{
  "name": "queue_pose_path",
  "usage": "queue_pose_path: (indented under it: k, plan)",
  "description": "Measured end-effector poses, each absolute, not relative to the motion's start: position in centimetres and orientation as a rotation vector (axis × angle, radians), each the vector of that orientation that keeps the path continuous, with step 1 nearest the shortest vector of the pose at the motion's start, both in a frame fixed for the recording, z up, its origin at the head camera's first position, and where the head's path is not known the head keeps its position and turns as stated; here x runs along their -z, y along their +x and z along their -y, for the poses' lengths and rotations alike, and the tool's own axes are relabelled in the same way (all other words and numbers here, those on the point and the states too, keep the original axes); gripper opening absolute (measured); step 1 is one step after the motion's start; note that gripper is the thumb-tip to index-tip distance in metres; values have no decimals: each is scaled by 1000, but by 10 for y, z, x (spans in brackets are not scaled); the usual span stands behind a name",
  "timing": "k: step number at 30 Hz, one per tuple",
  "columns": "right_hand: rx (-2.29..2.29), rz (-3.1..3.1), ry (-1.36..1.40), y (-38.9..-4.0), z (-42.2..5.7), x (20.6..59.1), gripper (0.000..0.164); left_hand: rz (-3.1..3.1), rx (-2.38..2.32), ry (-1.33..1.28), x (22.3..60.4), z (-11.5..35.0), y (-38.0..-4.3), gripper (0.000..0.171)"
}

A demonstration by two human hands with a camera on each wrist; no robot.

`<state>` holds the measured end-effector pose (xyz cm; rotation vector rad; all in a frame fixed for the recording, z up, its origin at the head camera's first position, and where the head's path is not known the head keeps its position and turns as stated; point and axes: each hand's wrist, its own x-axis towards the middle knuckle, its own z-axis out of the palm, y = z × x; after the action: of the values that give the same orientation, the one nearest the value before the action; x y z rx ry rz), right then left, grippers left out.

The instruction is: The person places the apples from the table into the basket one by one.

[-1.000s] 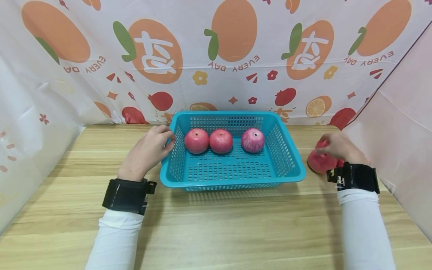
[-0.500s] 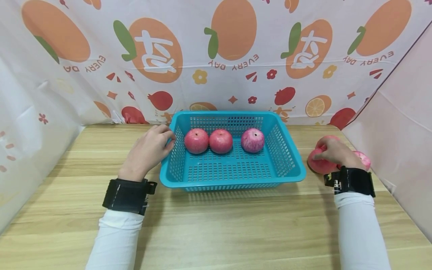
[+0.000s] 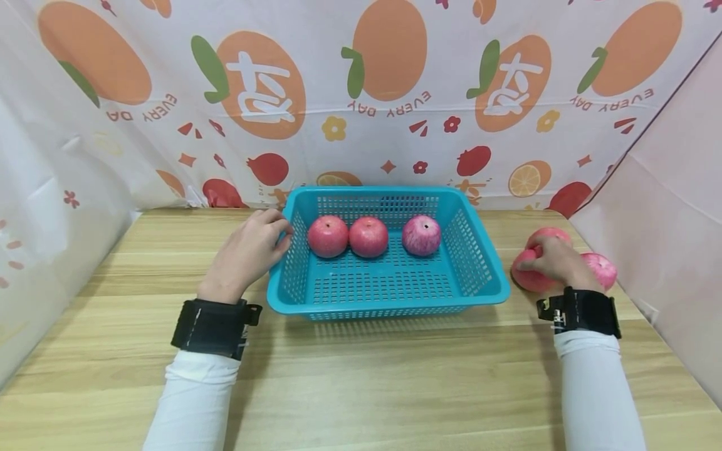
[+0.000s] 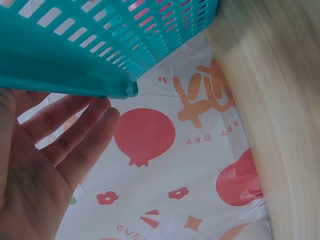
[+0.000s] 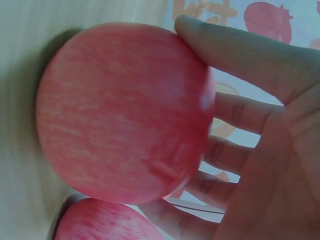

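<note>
A turquoise plastic basket (image 3: 389, 308) stands on the wooden table. Inside it, two red apples (image 3: 328, 237) sit side by side at the left, and a purplish striped apple (image 3: 421, 236) lies apart to their right. My left hand (image 3: 245, 254) holds the basket's left rim; in the left wrist view several fingertips lie below the rim's lip. Right of the basket, my right hand (image 3: 558, 258) grips a red apple (image 5: 125, 112), its thumb on one side and fingers along the other. That apple is close over the table, partly hidden by the hand in the head view.
Beside the right hand are a red apple (image 3: 549, 233) behind it and a pinkish striped apple (image 3: 601, 269) near the table's right side. A white curtain (image 3: 389, 144) with fruit prints hangs behind the basket, and pale sheeting (image 3: 665, 219) borders the right side.
My right hand has shifted left and slightly toward me, taking hold of the front apple. The striped apple at the right has come into view. The left hand stays on the rim.
</note>
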<state>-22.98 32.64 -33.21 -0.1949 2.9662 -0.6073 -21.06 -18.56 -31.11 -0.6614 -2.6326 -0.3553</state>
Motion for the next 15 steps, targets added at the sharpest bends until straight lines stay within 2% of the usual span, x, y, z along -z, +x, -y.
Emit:
queue_pose_path:
  k: [11, 15]
  plan:
    - [632, -2971, -175, -227, -321, 345, 57, 2633, 371, -673, 310, 186, -210, 24]
    - [579, -3015, -182, -229, -320, 354, 55, 2633, 382, -683, 310, 186, -211, 24]
